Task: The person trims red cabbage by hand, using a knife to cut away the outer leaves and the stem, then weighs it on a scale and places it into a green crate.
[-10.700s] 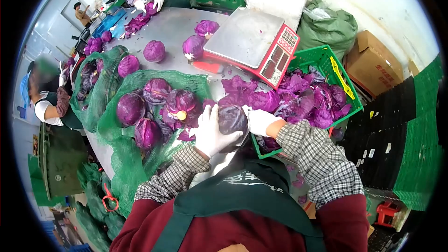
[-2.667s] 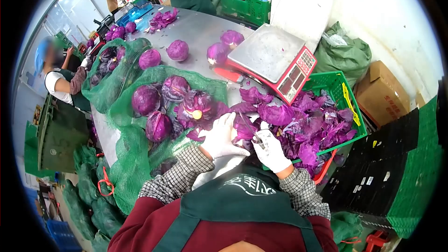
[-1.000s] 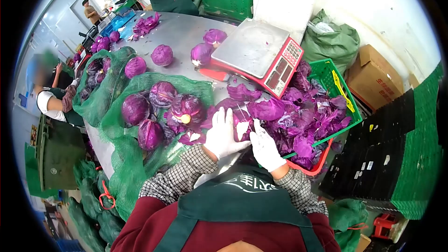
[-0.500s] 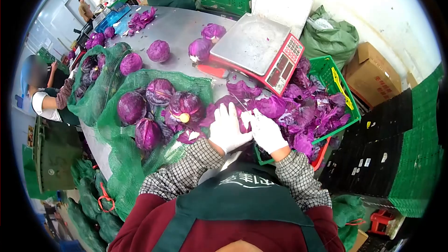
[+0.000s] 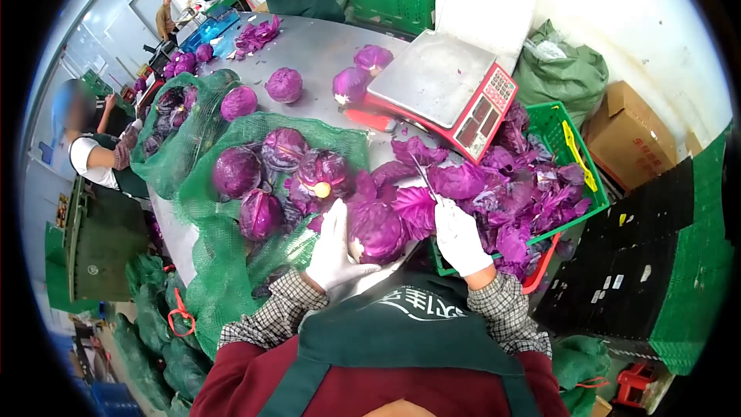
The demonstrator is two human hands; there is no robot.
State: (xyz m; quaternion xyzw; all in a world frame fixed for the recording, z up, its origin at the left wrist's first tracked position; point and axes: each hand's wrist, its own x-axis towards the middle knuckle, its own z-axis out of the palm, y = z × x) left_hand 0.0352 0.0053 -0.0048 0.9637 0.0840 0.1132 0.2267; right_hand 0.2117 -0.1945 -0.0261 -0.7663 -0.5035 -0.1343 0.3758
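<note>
A red cabbage (image 5: 376, 232) sits at the table's near edge, in front of my apron. My left hand (image 5: 337, 251), in a white glove, cups its left side, thumb along the bottom and fingers up the side. On the other side, my gloved right hand (image 5: 461, 241) pinches a loose purple cabbage leaf (image 5: 417, 210) that stands out from the head. A thin, pale, blade-like strip (image 5: 424, 175) sticks up from the right fingertips. Left of my hands, several red cabbages (image 5: 237, 171) lie on a green mesh bag (image 5: 309, 127).
A red scale (image 5: 440, 81) stands behind, with a red-handled tool (image 5: 369, 119) beside it. A green crate (image 5: 549, 120) heaped with leaves is at right, near black crates (image 5: 617, 255) and a cardboard box (image 5: 629, 135). Co-workers stand at the far side and left.
My hands have moved apart, bringing the cabbage between them into view. A leaf now stretches from it to my right hand. The whole view has shifted slightly.
</note>
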